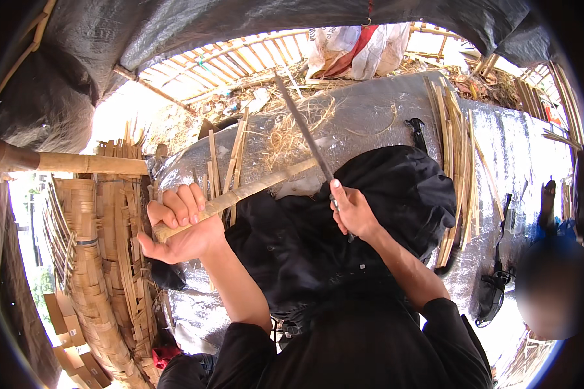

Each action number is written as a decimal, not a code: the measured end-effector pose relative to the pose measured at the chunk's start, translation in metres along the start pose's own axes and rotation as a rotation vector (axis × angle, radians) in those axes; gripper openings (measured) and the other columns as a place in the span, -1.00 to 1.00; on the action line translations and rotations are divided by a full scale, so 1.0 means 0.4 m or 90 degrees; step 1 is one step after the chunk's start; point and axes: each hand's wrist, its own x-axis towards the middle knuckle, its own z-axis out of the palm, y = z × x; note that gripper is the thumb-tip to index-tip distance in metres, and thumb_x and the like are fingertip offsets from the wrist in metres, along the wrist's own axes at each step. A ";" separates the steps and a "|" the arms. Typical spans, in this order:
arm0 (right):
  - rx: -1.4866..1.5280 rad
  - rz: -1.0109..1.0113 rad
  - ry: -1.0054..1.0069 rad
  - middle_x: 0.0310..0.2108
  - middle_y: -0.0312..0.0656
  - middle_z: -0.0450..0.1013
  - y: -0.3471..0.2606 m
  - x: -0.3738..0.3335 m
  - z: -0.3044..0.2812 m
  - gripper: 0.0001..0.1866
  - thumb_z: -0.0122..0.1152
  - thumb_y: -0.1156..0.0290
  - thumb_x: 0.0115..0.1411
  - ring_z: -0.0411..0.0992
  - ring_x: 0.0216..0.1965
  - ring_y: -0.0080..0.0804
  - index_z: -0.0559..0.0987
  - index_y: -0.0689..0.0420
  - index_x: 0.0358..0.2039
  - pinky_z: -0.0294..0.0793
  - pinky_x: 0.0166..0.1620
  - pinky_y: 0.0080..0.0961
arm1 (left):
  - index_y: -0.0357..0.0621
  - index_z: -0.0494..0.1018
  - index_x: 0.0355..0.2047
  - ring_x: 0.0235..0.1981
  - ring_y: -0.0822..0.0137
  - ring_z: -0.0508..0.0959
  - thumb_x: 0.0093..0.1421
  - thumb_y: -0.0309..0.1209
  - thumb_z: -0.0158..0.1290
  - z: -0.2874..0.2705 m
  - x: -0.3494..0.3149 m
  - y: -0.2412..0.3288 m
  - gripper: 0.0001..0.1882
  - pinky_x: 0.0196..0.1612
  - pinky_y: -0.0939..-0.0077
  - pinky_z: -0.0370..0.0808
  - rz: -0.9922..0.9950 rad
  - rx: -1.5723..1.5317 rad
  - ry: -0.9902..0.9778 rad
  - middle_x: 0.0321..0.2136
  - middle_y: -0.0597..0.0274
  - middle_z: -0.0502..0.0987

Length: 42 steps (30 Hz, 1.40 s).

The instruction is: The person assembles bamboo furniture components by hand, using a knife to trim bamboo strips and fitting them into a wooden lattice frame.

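My left hand grips a flat bamboo strip near its lower end, fingers curled over it and thumb stretched out below. The strip slants up to the right. My right hand is closed round the handle of a long, narrow knife, whose dark blade points up and to the left. Near the blade's lower part is the far end of the strip; whether they touch I cannot tell. Black cloth covers my lap beneath both hands. Beyond the strip lies a heap of thin bamboo shavings.
Split bamboo strips lie in a bundle at my right, and several more stand at the left. A silvery mat spreads around me. Woven bamboo rises at the left. Another person is at the far right, near a black strapped item.
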 end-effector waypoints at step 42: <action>-0.629 0.086 0.499 -0.27 0.15 0.55 0.350 -0.292 -0.671 -0.75 0.25 0.45 0.13 0.56 -0.20 0.16 0.53 0.16 -0.15 0.51 -0.25 -0.02 | -0.32 0.45 0.09 -0.54 0.62 0.23 0.40 -0.37 -0.10 0.282 0.021 -0.161 -0.64 -0.50 0.69 0.15 -0.192 0.485 -0.220 -0.52 0.45 0.31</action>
